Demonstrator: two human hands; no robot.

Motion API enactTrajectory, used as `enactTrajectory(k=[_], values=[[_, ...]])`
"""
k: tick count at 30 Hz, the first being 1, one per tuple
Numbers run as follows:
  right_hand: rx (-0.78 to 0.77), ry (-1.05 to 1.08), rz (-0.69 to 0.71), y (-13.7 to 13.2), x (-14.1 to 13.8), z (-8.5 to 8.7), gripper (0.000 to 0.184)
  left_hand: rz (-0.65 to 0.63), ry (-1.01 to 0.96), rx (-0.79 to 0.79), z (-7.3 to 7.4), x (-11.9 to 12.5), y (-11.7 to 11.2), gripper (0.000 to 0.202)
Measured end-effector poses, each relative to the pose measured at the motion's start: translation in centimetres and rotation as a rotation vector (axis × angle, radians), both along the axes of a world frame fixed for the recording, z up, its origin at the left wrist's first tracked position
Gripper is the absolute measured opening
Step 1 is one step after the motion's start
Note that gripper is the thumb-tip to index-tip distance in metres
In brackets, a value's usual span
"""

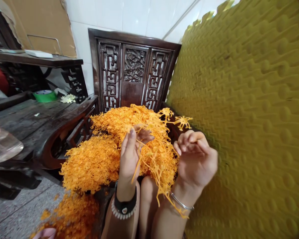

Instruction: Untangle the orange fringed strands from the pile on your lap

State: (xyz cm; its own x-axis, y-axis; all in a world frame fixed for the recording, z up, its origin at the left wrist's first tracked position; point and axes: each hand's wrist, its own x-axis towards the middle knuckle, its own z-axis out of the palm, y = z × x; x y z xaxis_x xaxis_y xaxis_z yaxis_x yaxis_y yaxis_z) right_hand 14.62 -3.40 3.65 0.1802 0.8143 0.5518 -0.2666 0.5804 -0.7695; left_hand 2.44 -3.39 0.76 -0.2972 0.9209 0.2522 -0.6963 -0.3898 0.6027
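My left hand [130, 156] is closed on an orange branched plastic piece [157, 172]. Its thin arms hang down in front of my lap and across my right wrist. Star-shaped tips [183, 122] spread out at the upper right, above my right hand. My right hand [196, 157] is raised beside the yellow mat, fingers curled with thumb and forefinger pressed together; what they pinch, if anything, is too small to name. Behind both hands lies a big heap of similar orange pieces [92, 162] on a dark wooden chair [134, 94].
A ridged yellow foam mat [244, 109] stands upright along the right side. At left, a dark wooden bench [17, 116] bears a roll of green tape [45, 96] and a clear container [5, 142]. More orange pieces [72, 212] lie low at the left.
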Motion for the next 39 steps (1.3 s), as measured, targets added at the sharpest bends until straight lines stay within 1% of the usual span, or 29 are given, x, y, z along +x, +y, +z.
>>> enactTrajectory(k=[3, 5, 7, 8, 11, 13, 15, 16, 17, 19, 20, 22, 24, 25, 27, 28, 30, 31, 33, 34, 36, 37, 39], values=[[0.008, -0.238, 0.009, -1.7, 0.0, 0.1, 0.026, 0.015, 0.069, 0.038, -0.4, 0.3, 0.2, 0.022], [0.007, -0.429, 0.016, -2.5, -0.5, 0.2, 0.022, 0.069, 0.129, 0.065, -0.6, 0.5, 0.3, 0.023], [0.006, -0.585, 0.018, -2.9, -1.4, 0.2, 0.014, 0.183, 0.226, 0.108, -0.8, 0.7, 0.3, 0.022], [0.007, -0.643, 0.005, -3.0, -1.9, 0.3, 0.015, 0.256, 0.285, 0.133, -0.9, 0.7, 0.3, 0.022], [0.009, -0.763, -0.086, -2.8, -3.3, 0.4, 0.034, 0.452, 0.493, 0.185, -1.0, 0.5, 0.3, 0.028], [-0.008, -0.792, -0.188, -2.6, -3.8, 0.4, 0.033, 0.533, 0.592, 0.232, -1.1, 0.4, 0.4, 0.033], [-0.013, -0.798, -0.258, -2.2, -4.1, 0.3, 0.025, 0.561, 0.638, 0.309, -1.0, 0.2, 0.4, 0.035], [-0.004, -0.794, -0.269, -2.1, -4.1, 0.2, 0.02, 0.551, 0.635, 0.352, -1.0, 0.2, 0.4, 0.035], [0.011, -0.778, -0.273, -1.9, -4.1, 0.0, 0.018, 0.51, 0.623, 0.385, -1.0, 0.1, 0.4, 0.036], [0.052, -0.709, -0.281, -1.6, -3.9, -0.3, 0.021, 0.361, 0.542, 0.43, -0.9, -0.1, 0.3, 0.034], [0.077, -0.654, -0.286, -1.4, -3.8, -0.5, 0.024, 0.265, 0.462, 0.447, -0.8, -0.3, 0.2, 0.032], [0.137, -0.539, -0.265, -1.1, -3.7, -0.8, 0.027, 0.074, 0.243, 0.455, -0.6, -0.7, -0.1, 0.024], [0.22, -0.446, -0.175, -0.7, -3.6, -1.0, 0.027, -0.047, 0.011, 0.426, -0.5, -1.0, -0.2, 0.016], [0.259, -0.415, -0.122, -0.6, -3.6, -1.1, 0.027, -0.069, -0.069, 0.391, -0.5, -1.0, -0.2, 0.018], [0.309, -0.392, -0.042, -0.2, -3.6, -1.2, 0.027, -0.044, -0.121, 0.296, -0.6, -0.9, -0.1, 0.025], [0.315, -0.4, -0.021, -0.1, -3.6, -1.2, 0.028, -0.013, -0.092, 0.253, -0.6, -0.8, 0.0, 0.027], [0.307, -0.446, -0.003, 0.3, -3.7, -1.3, 0.028, 0.051, 0.027, 0.188, -0.8, -0.3, 0.1, 0.036], [0.299, -0.471, 0.006, 0.4, -3.7, -1.3, 0.028, 0.078, 0.089, 0.162, -0.8, -0.1, 0.1, 0.037], [0.274, -0.514, 0.031, 0.7, -3.7, -1.4, 0.029, 0.139, 0.175, 0.117, -0.8, 0.2, 0.1, 0.026], [0.253, -0.527, 0.041, 0.8, -3.8, -1.4, 0.03, 0.178, 0.187, 0.09, -0.7, 0.3, 0.1, 0.02], [0.193, -0.503, 0.063, 0.9, -4.1, -1.6, 0.033, 0.232, 0.149, 0.053, -0.5, 0.4, 0.0, 0.017], [0.162, -0.457, 0.088, 0.8, -4.4, -1.6, 0.035, 0.221, 0.113, 0.043, -0.4, 0.5, 0.0, 0.019], [0.095, -0.29, 0.173, 0.7, -5.2, -1.8, 0.037, 0.127, 0.034, 0.012, -0.3, 0.5, -0.1, 0.026]])
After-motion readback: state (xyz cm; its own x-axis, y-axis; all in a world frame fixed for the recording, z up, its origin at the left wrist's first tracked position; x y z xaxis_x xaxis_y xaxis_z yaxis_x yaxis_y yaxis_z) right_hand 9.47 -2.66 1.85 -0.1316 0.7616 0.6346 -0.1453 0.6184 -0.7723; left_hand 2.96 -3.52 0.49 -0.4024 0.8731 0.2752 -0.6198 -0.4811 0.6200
